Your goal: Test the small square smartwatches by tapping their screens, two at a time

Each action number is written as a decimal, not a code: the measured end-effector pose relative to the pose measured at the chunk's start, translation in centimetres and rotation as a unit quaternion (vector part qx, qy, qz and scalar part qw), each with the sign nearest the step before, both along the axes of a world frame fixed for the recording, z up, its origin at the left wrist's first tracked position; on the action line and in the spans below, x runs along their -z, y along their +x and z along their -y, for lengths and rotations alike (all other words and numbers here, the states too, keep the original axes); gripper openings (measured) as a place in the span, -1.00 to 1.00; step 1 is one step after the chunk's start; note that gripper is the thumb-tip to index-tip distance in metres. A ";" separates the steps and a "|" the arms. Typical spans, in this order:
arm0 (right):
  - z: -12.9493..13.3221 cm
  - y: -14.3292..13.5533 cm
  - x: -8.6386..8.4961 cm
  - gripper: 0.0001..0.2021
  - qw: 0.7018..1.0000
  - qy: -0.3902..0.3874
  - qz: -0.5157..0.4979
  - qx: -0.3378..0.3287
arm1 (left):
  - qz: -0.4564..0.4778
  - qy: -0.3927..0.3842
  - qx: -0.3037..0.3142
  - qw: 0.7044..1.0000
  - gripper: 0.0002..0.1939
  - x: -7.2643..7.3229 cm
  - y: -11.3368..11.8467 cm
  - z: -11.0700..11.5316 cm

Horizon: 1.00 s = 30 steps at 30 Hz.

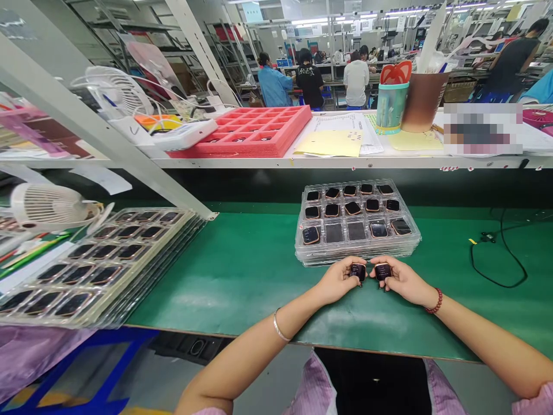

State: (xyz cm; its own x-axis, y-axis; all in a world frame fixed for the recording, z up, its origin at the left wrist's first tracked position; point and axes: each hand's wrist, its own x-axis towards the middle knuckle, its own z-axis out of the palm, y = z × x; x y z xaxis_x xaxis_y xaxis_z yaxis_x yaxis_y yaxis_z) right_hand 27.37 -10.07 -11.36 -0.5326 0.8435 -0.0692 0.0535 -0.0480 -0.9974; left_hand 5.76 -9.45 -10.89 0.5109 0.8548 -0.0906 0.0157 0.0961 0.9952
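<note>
Both forearms are reaching out over the near edge of the green counter (242, 271), so that I am working close to the clear tray (302, 245) just beyond my fingers. I am pinching one small square watch face (358, 271) in my left hand (339, 280), fingers curled shut around its edges. My right hand (404, 280) is gripping a second watch face (382, 271) the same way, thumb underneath. I am holding the two side by side, almost touching, dark screens tilted up toward me where I can see them both. Two pockets in the tray's front row are sitting bare, while the others are holding similar pieces. More loaded trays (86, 271) are lying stacked well off to my left.
</note>
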 end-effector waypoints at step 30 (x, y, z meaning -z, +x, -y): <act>-0.3 0.2 0.4 -0.72 1.000 0.001 0.011 0.007 | -0.006 0.000 -0.004 1.000 -0.55 0.0 0.0 0.0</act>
